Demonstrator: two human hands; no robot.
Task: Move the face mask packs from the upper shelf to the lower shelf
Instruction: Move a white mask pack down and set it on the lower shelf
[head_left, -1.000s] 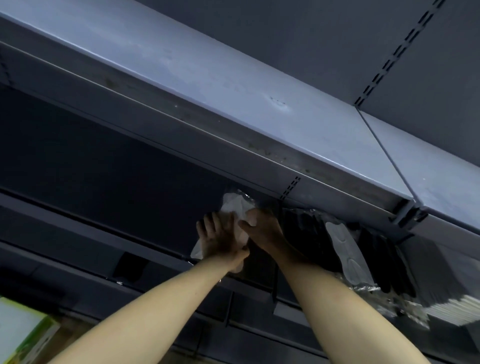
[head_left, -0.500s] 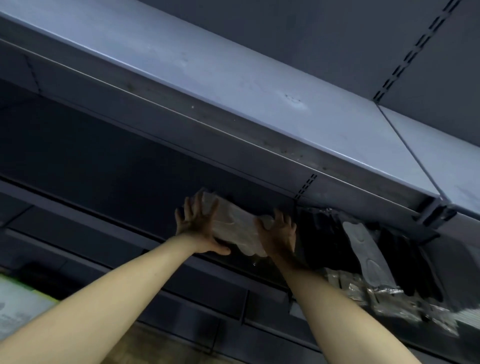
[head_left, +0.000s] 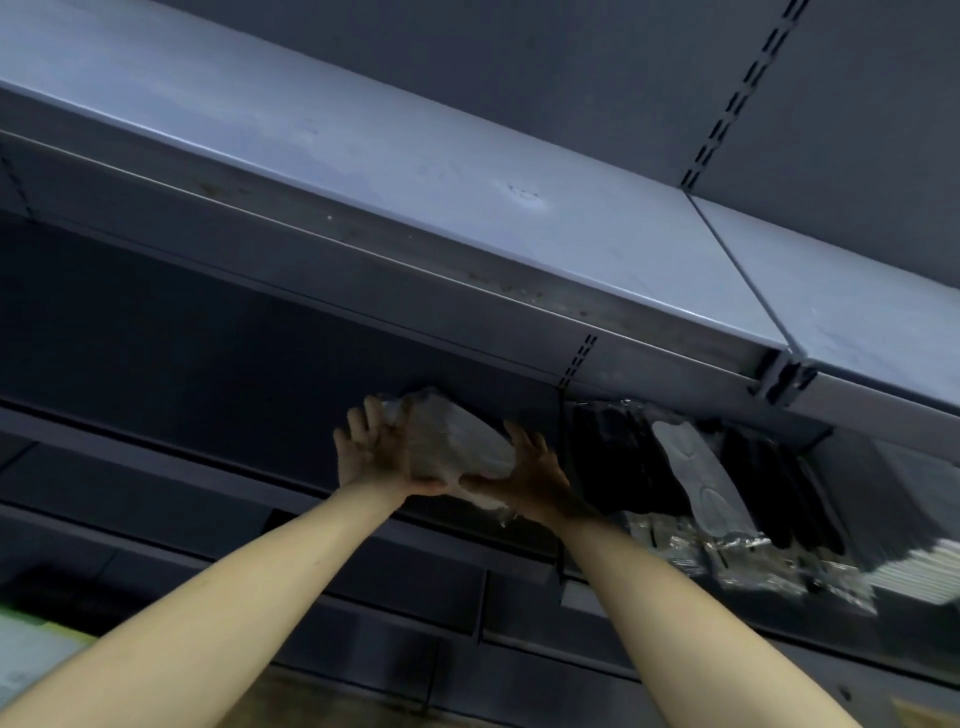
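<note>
A white face mask pack (head_left: 454, 444) in clear wrap is held just under the grey upper shelf (head_left: 363, 156), above the front edge of the dark lower shelf (head_left: 208, 478). My left hand (head_left: 371, 452) holds its left end, fingers spread behind it and thumb beneath. Gripping the right end is my right hand (head_left: 535, 475), its thumb also under the pack. To the right on the lower shelf stand black mask packs (head_left: 618, 462) and one white mask pack (head_left: 691, 473).
Clear-wrapped packs (head_left: 748, 566) lie at the lower shelf's front on the right, beside a stack of white flat items (head_left: 914, 571). A slotted upright (head_left: 576, 358) runs behind my hands. A pale green box (head_left: 31, 649) shows at bottom left.
My hands were close together on the upright pack, then spread apart along it. The pack now lies lengthwise between them, with the thumbs meeting underneath.
</note>
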